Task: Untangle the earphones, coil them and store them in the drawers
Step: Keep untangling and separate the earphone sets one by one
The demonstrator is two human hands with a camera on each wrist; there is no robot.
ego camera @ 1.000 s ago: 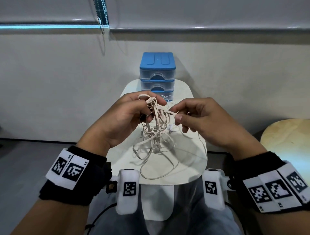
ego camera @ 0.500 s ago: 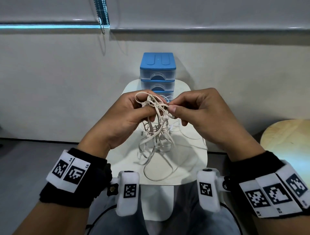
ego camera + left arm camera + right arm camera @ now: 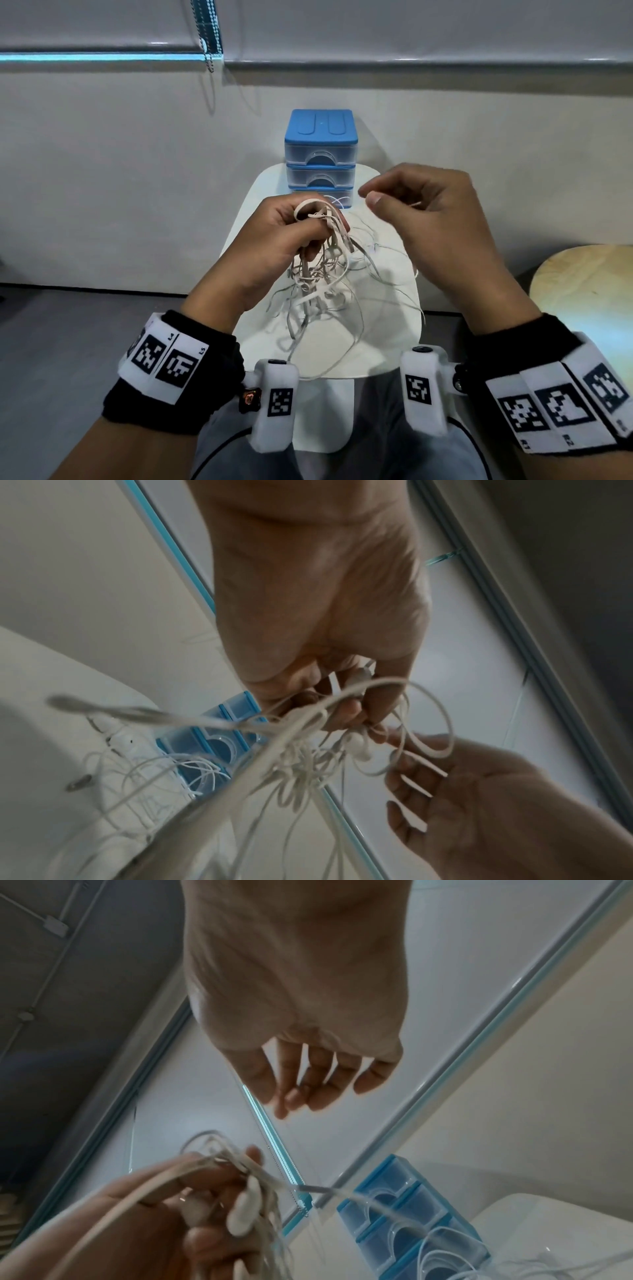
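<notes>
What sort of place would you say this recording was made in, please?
Probably an office or a lab corner set up for recording, not a home. A small white table stands against a plain wall, a roller blind hangs above, and a blue drawer unit sits on the table.

The left wristband (image 3: 164, 363) reads "L4" and "L5"; the right wristband (image 3: 561, 407) reads "R1" and "R2".
</notes>
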